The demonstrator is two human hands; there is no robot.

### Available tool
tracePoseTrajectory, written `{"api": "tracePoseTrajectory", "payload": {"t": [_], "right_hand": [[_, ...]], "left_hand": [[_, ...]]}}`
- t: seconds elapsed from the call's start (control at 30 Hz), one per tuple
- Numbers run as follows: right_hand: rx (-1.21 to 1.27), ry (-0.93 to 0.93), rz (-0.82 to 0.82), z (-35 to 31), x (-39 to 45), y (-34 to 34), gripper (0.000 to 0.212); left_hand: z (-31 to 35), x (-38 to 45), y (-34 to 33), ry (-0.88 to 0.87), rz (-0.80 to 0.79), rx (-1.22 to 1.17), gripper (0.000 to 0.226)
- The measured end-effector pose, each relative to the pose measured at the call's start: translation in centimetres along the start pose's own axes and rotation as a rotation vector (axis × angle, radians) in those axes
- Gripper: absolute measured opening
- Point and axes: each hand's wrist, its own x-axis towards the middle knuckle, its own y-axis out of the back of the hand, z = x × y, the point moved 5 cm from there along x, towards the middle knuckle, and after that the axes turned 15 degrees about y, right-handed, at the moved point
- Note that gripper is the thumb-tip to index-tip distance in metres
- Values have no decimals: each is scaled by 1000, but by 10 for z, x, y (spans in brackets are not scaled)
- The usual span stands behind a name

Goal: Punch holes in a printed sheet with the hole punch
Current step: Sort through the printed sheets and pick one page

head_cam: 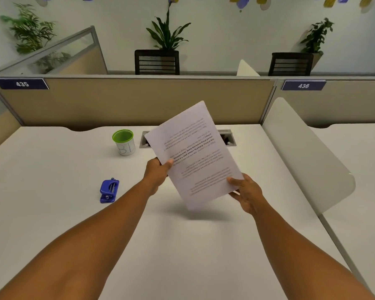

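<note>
A white printed sheet (195,156) is held up above the desk, tilted, its text upside down to me. My left hand (158,172) pinches its left edge, thumb on top. My right hand (246,192) grips its lower right corner. A small blue hole punch (109,191) lies on the white desk (52,191), to the left of my left forearm and apart from both hands. The sheet casts a shadow on the desk below it.
A green-rimmed white cup (124,142) stands at the back of the desk, beside a cable slot (228,138) partly hidden by the sheet. A beige partition (128,100) closes the back. A white curved divider (307,156) bounds the right side.
</note>
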Motion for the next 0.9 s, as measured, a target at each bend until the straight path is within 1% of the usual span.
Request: {"api": "tracePoseTrajectory", "payload": {"t": [0.1,0.17,0.27,0.37,0.47,0.53,0.6,0.7,0.8,0.9], "right_hand": [[-229,155,-61,-17,1,0,30],[-363,251,-124,-25,1,-8,30],[-495,346,-158,-33,1,-18,26],[-574,356,-179,-30,0,-22,28],[-670,313,-231,-16,-6,-18,35],[-678,284,-244,-6,-10,-14,34],[-658,275,-231,-2,-13,-13,30],[-650,301,-219,-8,-12,-17,27],[-613,328,-215,-16,-10,-22,26],[-596,311,-243,-14,-11,-22,31]], "left_hand": [[10,-4,1,-71,49,91,27],[18,-8,-3,-136,47,135,24],[23,-16,-10,-203,22,167,21],[19,-21,-13,-245,8,184,22],[4,-21,-11,-242,1,229,25],[-8,-20,-11,-227,-31,269,26],[-16,-18,-9,-210,-36,287,22],[-11,-20,-7,-232,-7,258,13],[0,-22,-6,-271,28,219,11],[-2,-21,-5,-278,57,229,11]]}}
